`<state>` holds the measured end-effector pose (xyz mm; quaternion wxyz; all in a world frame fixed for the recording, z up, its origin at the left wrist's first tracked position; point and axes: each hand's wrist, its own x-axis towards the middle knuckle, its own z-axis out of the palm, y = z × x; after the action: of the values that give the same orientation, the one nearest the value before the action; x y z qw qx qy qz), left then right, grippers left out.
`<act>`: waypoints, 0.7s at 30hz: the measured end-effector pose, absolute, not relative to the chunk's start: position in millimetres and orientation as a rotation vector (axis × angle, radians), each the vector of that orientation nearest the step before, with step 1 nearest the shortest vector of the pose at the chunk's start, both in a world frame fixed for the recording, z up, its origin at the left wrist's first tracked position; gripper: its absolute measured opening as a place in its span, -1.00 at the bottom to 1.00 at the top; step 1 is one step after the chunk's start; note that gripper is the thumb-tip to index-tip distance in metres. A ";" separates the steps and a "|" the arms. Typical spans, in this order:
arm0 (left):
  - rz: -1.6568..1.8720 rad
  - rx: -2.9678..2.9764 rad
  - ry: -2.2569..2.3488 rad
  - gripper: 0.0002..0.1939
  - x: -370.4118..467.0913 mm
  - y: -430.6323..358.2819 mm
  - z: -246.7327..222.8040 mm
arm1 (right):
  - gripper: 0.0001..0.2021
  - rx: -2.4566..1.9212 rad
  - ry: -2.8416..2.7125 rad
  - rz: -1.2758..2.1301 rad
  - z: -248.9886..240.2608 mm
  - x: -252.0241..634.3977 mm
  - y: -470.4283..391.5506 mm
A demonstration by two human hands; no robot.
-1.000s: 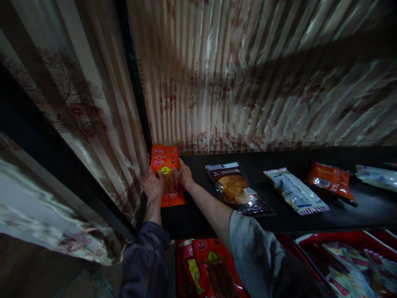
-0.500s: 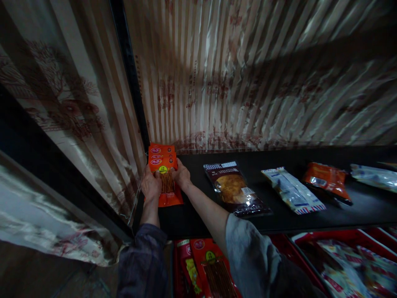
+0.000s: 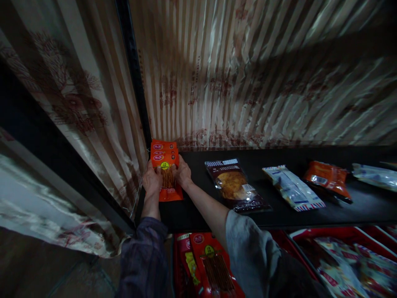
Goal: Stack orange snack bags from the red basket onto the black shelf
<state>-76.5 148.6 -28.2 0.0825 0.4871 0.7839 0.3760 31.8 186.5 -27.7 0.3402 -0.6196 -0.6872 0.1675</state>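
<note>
Head view, the only one. I have the left hand [image 3: 152, 179] grasping the left edge of the stacked orange packs [image 3: 169, 160], and the right hand [image 3: 183, 171] grasping the right edge; the thumbs lie over the front face. The stack sits at the back left corner of the black shelf [image 3: 186, 216], just beside the dark post [image 3: 136, 66]. Its top edges are staggered, so I count more than one pack. The light is poor here: I cannot tell whether the packs bear fully on the shelf or are held slightly off it.

Change over the last second: very little. The framing has shifted a touch; both grips and the stack's corner position match the earlier frames. I read this as a steady hold with the packs not yet released. To the right, near but apart, lies a brown pack [image 3: 232, 185]. Below the shelf, another orange pack [image 3: 214, 265] lies in a red bin.
</note>
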 end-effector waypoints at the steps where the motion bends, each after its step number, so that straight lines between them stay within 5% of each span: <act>1: 1.117 1.456 2.337 -0.50 -76.7 148.6 -28.0 | -0.56 -1.607 -1.791 0.440 -28.4 31.7 186.7; 21: 1.126 1.527 2.396 -0.54 -77.2 152.2 -37.7 | -0.58 -1.590 -1.824 0.378 -32.3 28.2 187.5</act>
<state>-77.2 152.2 -37.7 0.0424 0.4991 0.7833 0.3682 28.2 187.5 -32.3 0.3392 -0.6107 -0.7006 0.1452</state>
